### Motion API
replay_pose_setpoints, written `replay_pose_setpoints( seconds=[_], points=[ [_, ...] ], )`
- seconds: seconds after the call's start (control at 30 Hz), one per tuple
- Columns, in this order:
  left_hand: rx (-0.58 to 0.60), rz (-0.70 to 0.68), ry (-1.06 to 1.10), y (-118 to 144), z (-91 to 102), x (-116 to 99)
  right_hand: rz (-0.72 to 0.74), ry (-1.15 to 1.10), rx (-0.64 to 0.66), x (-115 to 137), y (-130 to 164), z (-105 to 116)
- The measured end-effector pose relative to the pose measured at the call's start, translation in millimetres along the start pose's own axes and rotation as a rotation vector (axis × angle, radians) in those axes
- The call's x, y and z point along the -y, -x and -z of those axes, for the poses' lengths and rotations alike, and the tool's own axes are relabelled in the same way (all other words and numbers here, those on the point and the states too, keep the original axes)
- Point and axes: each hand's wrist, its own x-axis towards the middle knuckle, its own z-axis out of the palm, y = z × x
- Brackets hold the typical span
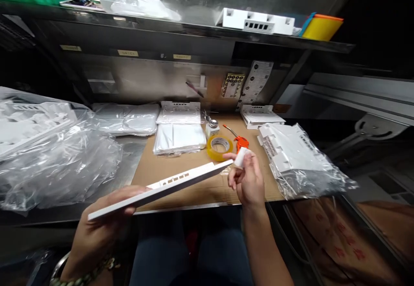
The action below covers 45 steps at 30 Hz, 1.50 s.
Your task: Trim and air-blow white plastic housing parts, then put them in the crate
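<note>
My left hand [100,219] grips one end of a white plastic panel [181,181] with a row of small cutouts along its edge. The panel is tilted, seen nearly edge-on, and reaches up to the right over the cardboard. Pinched between thumb and fingers of my right hand [251,184] is a small white pad [241,157], perhaps a folded wipe; its exact kind I cannot make out. The pad is close to the panel's far end. Just behind lie a roll of yellowish tape [211,151], an orange-handled tool [241,142] and a small bottle with a metal top [212,127].
Cardboard [152,169] covers the bench middle. Clear plastic bags [179,137] and white panels [260,115] stand behind. Bagged parts [293,148] lie right, and a large bagged pile [64,156] fills the left. A metal shelf [194,28] overhangs the back.
</note>
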Motion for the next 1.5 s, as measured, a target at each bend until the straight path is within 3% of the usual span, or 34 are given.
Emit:
replay_pose_setpoints(
  seconds=[0.1, 0.23, 0.7, 0.77, 0.87, 0.9, 0.93, 0.97, 1.03, 1.1, 1.17, 1.27, 1.37, 1.5],
  points=[
    [0.171, -0.139, -0.025, -8, -0.8, -2, -0.18, -0.114, 0.119, 10, 5, -3],
    [0.242, -0.166, -0.018, -15, -5.0, 1, -0.205, -0.179, 0.066, 7, 9, -7],
    [0.223, -0.162, 0.092, -17, -21.1, -2, -0.217, -0.159, -0.061, -9, 6, -1],
    [0.151, -0.149, 0.112, -17, -28.4, -2, -0.181, -0.156, -0.07, -8, 7, -1],
    [-0.264, 0.063, 0.424, -18, -43.0, -2, -0.053, -0.137, -0.035, -8, 10, -2],
    [-0.374, 0.196, 0.59, -19, -46.9, -2, -0.005, -0.12, -0.019, -9, 12, -2],
    [-0.402, 0.342, 0.759, -21, -49.3, -2, 0.035, -0.095, -0.007, -10, 14, -2],
    [-0.343, 0.475, 0.911, -23, -50.3, -2, 0.064, -0.064, 0.007, -13, 15, -1],
    [-0.077, 0.651, 1.148, -27, -48.0, -2, 0.111, 0.0, 0.042, -19, 14, 3],
    [0.12, 0.687, 1.293, -31, -43.4, -4, 0.169, 0.084, 0.09, -26, 9, 10],
    [0.132, 0.657, 1.346, -34, -40.3, -9, 0.262, 0.195, 0.093, -29, 3, 16],
    [-0.037, 0.617, 1.312, -40, -43.4, -20, 0.337, 0.36, 0.06, -23, 5, 13],
    [-0.168, 0.597, 1.226, -44, -53.6, -27, 0.343, 0.482, 0.258, -7, 30, -9],
    [-0.201, 0.556, 1.147, -46, -67.2, -32, 0.511, 0.547, 0.623, 5, 73, -55]
  ],
)
